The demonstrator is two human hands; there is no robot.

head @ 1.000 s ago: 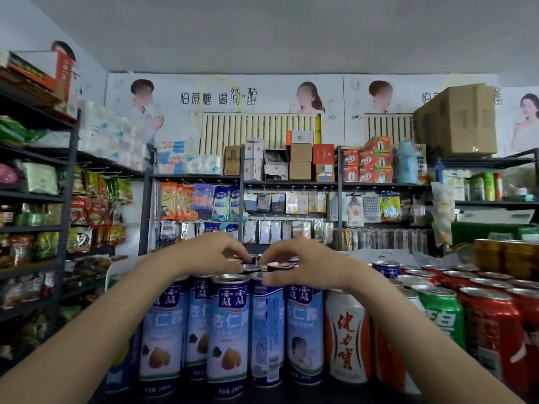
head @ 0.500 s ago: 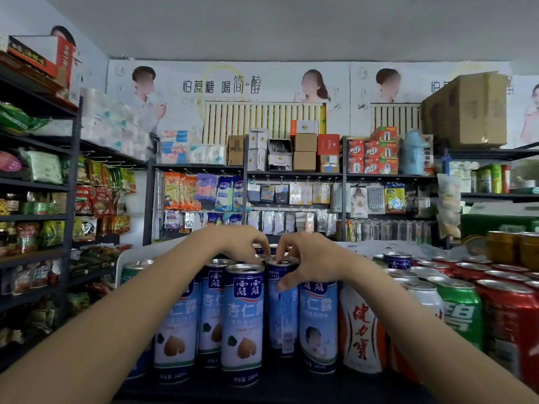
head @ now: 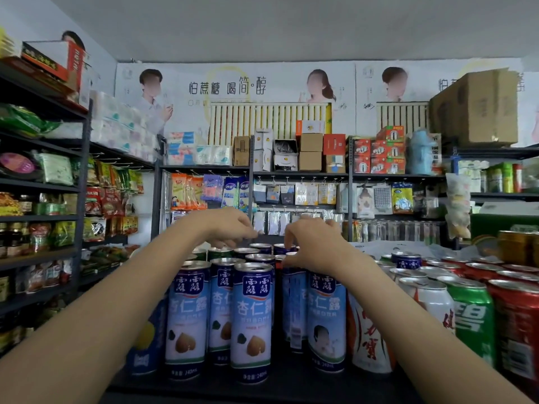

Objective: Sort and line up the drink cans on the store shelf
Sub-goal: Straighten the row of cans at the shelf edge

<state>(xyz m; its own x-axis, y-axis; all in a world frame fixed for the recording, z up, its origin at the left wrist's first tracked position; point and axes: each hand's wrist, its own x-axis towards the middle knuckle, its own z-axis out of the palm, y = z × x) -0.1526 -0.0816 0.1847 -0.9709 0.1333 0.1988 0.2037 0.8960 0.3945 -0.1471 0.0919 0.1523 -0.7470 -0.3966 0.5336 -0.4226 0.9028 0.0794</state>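
Tall blue-and-white almond drink cans stand in rows at the front of the dark shelf, labels facing me. One of them is turned so its barcode side shows. My left hand hovers above the rear cans with its fingers curled and nothing in them. My right hand arches over the can tops, thumb down at the turned can's rim and forefinger reaching a can behind it; whether it grips is unclear. Right of them stand a white-and-orange can, a green can and red cans.
A blue can with a yellow lemon stands at the far left of the row. Gold cans sit at the back right. Snack racks line the aisle on the left, and shelves of boxes fill the back wall.
Both hands have lifted off the can tops and drawn apart; the left hand now hangs free above the rear cans. The view has moved closer to the cans.
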